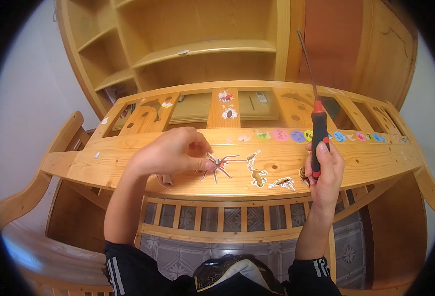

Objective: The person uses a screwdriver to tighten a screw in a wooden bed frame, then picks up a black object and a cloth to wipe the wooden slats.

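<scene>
My right hand point(326, 175) is wrapped round the black and red handle of a screwdriver point(319, 133). Its long metal shaft points up and away from me. On the wooden board, my left hand point(170, 150) is closed, with thumb and finger pinching at the left edge of a spider sticker point(219, 165). A reddish sticker point(164, 181) shows partly beneath that hand. To the spider's right lie a scorpion-like sticker point(252, 157), a brown gecko sticker point(257, 176) and an insect sticker point(282, 183). A round brown sticker point(304, 173) is partly hidden behind my right hand.
A row of small round colourful stickers point(298, 135) runs along the board's far part. Beyond it are slats, one with a red insect sticker point(226, 96). A wooden shelf unit point(202, 48) stands behind. Nearer me are a slatted wooden rail point(227, 237) and patterned floor tiles point(271, 251).
</scene>
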Demonstrator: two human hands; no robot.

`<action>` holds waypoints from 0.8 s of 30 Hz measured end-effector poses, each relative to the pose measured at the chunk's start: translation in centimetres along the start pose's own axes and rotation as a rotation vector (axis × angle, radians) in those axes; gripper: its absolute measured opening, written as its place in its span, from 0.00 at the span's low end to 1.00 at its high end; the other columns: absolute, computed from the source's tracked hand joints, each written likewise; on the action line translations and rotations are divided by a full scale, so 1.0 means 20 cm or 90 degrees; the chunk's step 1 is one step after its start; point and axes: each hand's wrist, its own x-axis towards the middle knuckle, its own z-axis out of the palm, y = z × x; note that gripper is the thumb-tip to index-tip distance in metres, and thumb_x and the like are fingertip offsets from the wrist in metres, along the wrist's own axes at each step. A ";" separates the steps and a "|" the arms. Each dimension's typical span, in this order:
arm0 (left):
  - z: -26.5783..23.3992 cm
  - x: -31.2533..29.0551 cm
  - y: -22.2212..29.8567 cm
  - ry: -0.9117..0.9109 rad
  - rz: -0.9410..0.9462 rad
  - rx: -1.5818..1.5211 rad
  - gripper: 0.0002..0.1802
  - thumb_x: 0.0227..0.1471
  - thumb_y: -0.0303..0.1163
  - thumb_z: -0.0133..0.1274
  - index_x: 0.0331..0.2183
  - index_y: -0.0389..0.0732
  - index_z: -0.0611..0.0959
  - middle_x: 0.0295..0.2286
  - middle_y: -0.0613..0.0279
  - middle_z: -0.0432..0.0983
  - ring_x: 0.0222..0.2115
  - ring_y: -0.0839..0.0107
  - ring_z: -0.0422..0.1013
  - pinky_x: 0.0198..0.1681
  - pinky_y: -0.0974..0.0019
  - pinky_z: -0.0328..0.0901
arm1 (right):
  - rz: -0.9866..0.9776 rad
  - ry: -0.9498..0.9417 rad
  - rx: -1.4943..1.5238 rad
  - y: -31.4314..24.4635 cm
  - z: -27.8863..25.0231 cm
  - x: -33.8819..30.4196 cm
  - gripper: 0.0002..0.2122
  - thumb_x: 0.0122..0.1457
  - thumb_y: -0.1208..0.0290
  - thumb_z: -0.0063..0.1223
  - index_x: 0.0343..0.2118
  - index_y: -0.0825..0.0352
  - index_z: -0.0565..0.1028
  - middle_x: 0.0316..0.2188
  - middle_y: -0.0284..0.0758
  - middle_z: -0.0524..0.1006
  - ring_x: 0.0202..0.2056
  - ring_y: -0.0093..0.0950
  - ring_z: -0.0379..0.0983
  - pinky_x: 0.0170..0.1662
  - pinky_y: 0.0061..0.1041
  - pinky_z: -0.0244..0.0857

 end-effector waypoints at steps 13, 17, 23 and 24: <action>0.10 0.03 0.08 0.059 -0.163 0.061 0.12 0.47 0.33 0.51 0.26 0.31 0.79 0.26 0.49 0.76 0.28 0.64 0.73 0.33 0.65 0.65 | 0.014 -0.005 0.079 0.00 -0.01 0.00 0.09 0.58 0.67 0.45 0.26 0.67 0.67 0.11 0.22 0.59 0.13 0.10 0.50 0.15 0.13 0.42; -0.08 0.01 0.15 0.169 0.028 -0.343 0.06 0.49 0.30 0.53 0.28 0.37 0.76 0.28 0.62 0.75 0.31 0.75 0.69 0.37 0.71 0.63 | -0.010 -0.009 0.044 0.03 -0.02 -0.01 0.11 0.58 0.65 0.45 0.28 0.69 0.69 0.10 0.25 0.60 0.11 0.11 0.50 0.14 0.12 0.42; -0.01 0.05 0.10 -0.057 -0.099 -0.133 0.06 0.47 0.29 0.56 0.26 0.36 0.77 0.26 0.66 0.75 0.29 0.79 0.68 0.37 0.74 0.62 | 0.001 -0.015 0.078 0.00 -0.02 -0.02 0.09 0.58 0.68 0.45 0.31 0.71 0.70 0.12 0.21 0.59 0.13 0.09 0.50 0.16 0.12 0.41; 0.01 0.05 0.08 -0.076 -0.107 -0.158 0.07 0.46 0.29 0.57 0.25 0.36 0.77 0.26 0.67 0.75 0.28 0.81 0.68 0.37 0.74 0.62 | -0.001 -0.010 0.079 0.01 -0.02 -0.02 0.10 0.58 0.68 0.45 0.32 0.72 0.70 0.12 0.21 0.59 0.13 0.09 0.50 0.16 0.12 0.41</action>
